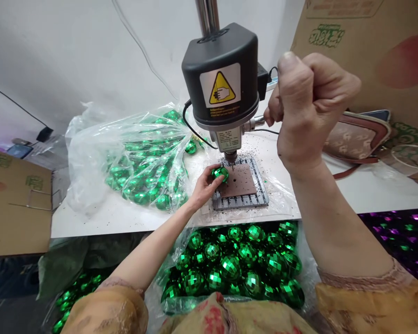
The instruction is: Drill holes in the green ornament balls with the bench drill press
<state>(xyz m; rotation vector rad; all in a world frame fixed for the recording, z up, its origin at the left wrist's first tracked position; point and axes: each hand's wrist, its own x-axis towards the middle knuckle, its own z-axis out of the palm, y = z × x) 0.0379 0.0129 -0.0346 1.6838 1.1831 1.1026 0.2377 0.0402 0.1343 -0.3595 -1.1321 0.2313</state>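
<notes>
My left hand (205, 186) holds a shiny green faceted ball (220, 174) between thumb and fingers, just left of the drill bit (233, 164). Under the bit lies a brown board (243, 182) with a small dark hole, on the slotted metal base (261, 195) of a black drill press (223, 60). Raised at the right, my right hand (308, 102) is closed at the press's metal feed handle (258, 121), whose outer end is hidden by the fingers. Dark shavings are scattered around the base.
A clear plastic bag (87, 157) of green balls (142, 190) spreads over the white table (101, 222) at left. More faceted balls (231, 266) fill a plastic-lined container below the table edge. Cardboard boxes (17, 208) flank both sides; a pouch (351, 137) lies at right.
</notes>
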